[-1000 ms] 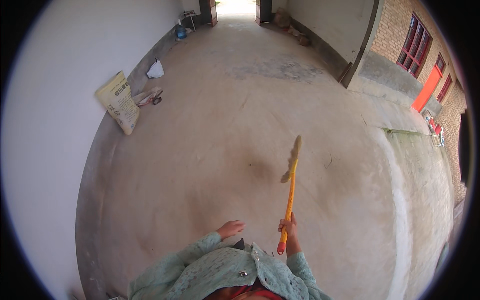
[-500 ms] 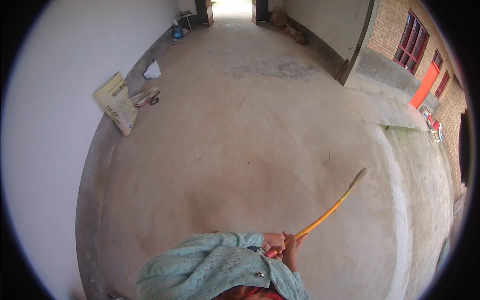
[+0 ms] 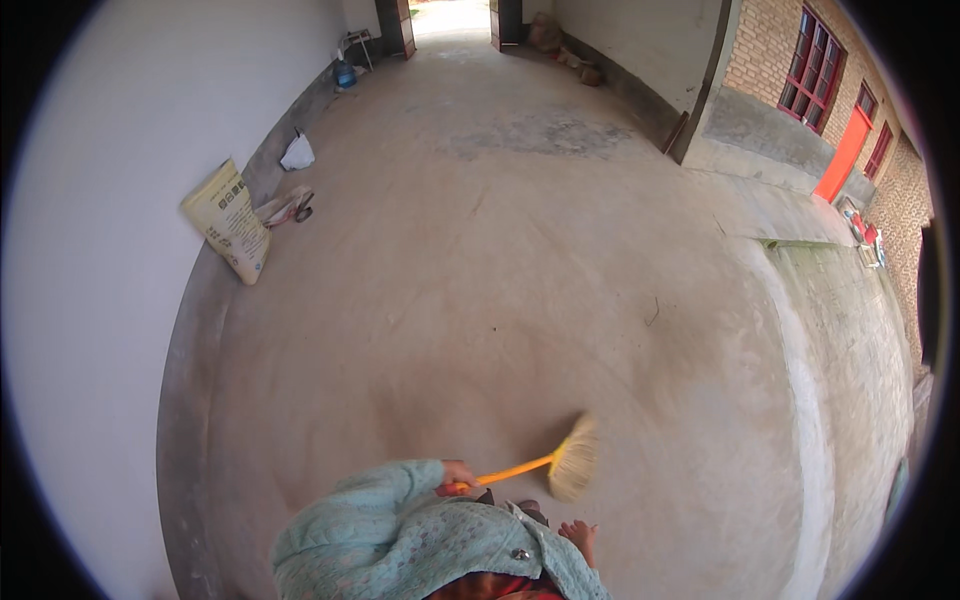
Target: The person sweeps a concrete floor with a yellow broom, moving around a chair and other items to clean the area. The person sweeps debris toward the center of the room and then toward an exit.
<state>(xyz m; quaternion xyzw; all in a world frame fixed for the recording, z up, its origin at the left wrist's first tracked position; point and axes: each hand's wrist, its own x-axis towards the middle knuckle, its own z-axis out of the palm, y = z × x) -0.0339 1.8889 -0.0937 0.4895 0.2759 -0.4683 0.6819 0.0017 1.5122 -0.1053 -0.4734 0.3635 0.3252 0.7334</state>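
A broom with a yellow-orange handle (image 3: 517, 470) and a pale straw head (image 3: 575, 462) lies across in front of my body, its bristles pointing right over the concrete floor. My left hand (image 3: 457, 476) is closed round the handle near its end. Off the broom, below its head, my right hand (image 3: 580, 537) is held with fingers apart and nothing in it. Part of my shoes (image 3: 530, 510) shows between the broom and my light green jacket.
A concrete floor (image 3: 450, 290) runs to a far open doorway (image 3: 452, 16). By the left wall stand a pale yellow sack (image 3: 232, 222), a white bag (image 3: 298, 152) and a blue water jug (image 3: 345, 74). A thin twig (image 3: 653, 312) lies to the right, and a red door (image 3: 845, 155) is beyond.
My right hand has let go of the broom handle and dropped lower. My left hand has moved left with the broom, whose head has swung nearer and leftward.
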